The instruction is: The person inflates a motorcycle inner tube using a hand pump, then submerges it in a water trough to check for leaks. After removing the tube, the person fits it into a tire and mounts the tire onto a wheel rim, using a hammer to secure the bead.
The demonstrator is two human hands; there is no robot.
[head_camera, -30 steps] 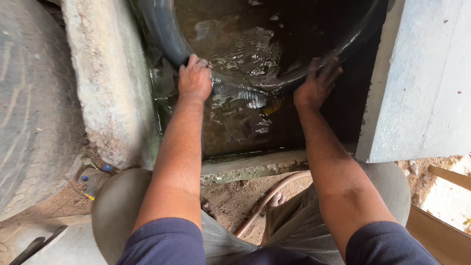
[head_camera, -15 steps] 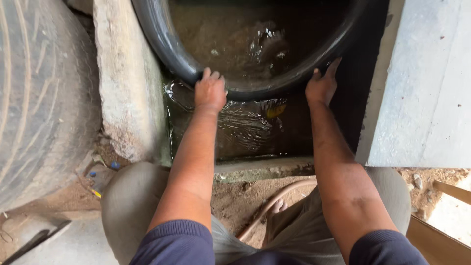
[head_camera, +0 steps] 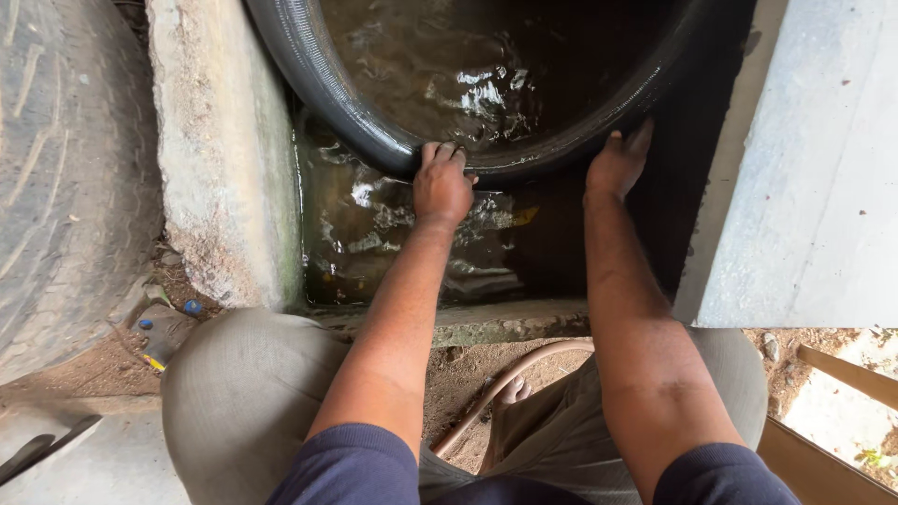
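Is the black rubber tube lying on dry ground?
No, the black rubber tube sits in a concrete trough of murky water, with both hands pressing its lower edge.

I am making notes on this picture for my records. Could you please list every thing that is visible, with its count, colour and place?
inner tube: one, black, wet, in the water trough at top centre
water trough: one, grey concrete, holding murky brown water, centre
concrete wall: one, grey and rough, left of the trough
tyre: one, grey and dusty, far left
concrete slab: one, pale grey, right
hose: one, pale brown, on the dirt ground between the knees
small caps: a few, blue, on the ground at left
wooden plank: one, brown, lower right
left hand: one, gripping the tube's lower edge
right hand: one, pressed on the tube's lower edge
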